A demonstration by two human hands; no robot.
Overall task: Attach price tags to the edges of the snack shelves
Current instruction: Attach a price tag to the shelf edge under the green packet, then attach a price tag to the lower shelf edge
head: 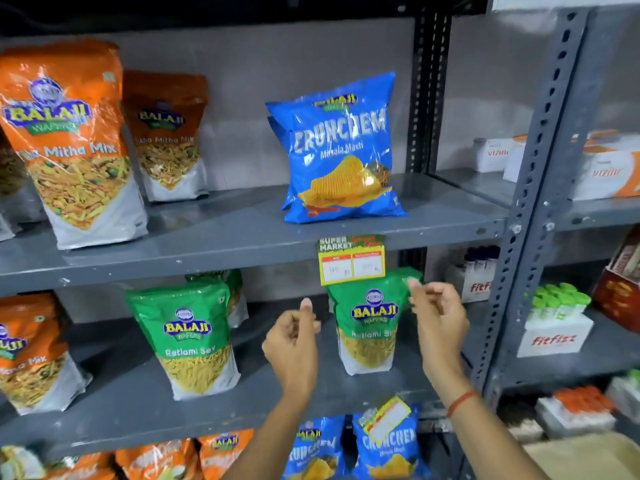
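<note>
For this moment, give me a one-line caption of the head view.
Price tag hangs on shelf edge below blue Crunchem bag; both empty hands hover beneath.

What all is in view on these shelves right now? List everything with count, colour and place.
Price tag: one, yellow-green, on top shelf edge under blue bag.
Second tag: one, yellow, tilted at lower shelf edge.
Crunchem bag: blue, top shelf; another seems to sit behind it.
Orange bags: two, top shelf left; more orange lower left.
Green bags: two in front, middle shelf; more behind.
Blue bags: two, bottom.
White boxes: several, right rack.
Shelf: grey metal.
Left hand: empty, below tag.
Right hand: empty, red wristband.
</note>
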